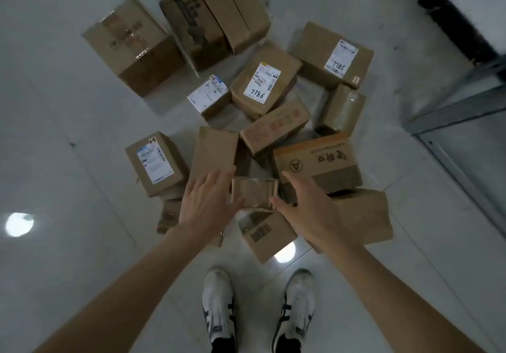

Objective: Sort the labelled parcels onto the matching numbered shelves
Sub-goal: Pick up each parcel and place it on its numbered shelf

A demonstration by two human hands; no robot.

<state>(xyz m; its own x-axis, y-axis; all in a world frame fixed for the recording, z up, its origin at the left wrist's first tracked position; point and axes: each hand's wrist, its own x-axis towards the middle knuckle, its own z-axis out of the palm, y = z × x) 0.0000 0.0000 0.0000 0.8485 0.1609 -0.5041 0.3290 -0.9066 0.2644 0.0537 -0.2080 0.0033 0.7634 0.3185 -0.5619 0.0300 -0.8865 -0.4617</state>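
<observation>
Both hands reach down over a pile of cardboard parcels on a pale tiled floor (pixel 54 133). Small taped box (pixel 253 194) sits at centre frame, between the two hands, on top of other boxes. Left hand (pixel 208 202) is at its left edge, fingers straight and a bit spread, tips lying over the plain box (pixel 213 150) behind; palm side looks to touch the small box's left edge but can't tell for sure. Right hand (pixel 306 207) is at its right edge, fingers straight, pointing toward upper left; thumb tip sits at the box's lower right corner. Neither hand is curled round it.

Other parcels: box w/ white label (pixel 154 162) at centre left; two boxes marked 7786, one at centre (pixel 264 81), one upper right (pixel 332 54). Orange-topped box (pixel 317 159) just right of the right hand's fingers. Barcode box (pixel 267 236) below the small one. Big brown box (pixel 131 46) upper left. White sneakers (pixel 219 309) at bottom centre. Metal frame (pixel 460 106) at right edge.
</observation>
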